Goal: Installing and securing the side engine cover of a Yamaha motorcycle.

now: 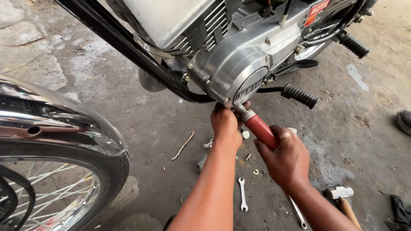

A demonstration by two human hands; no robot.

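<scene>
Head view, looking down at the lower side of a motorcycle engine over a stained concrete floor.

Right hand closed around the red handle of a screwdriver-type tool; ring on one finger. Tool runs up and left, its metal end meeting the bottom edge of the round silver engine side cover.

Left hand up at the tool's tip, fingers curled round the metal collar just under the cover, touching both. Gripping, as far as can be seen; fingertips hidden behind the hand.

Black frame tube slants across in front of the engine. Ribbed rubber footpeg sticks out just right of the cover; a second peg further back.

Front wheel with chrome mudguard fills lower left, well apart from the hands.

On the floor below the forearms: small open-ended spanner, a longer spanner partly under the right wrist, scattered small bolts and bits. Hammer with wooden handle to the right. A twig lies left of the hands.
</scene>
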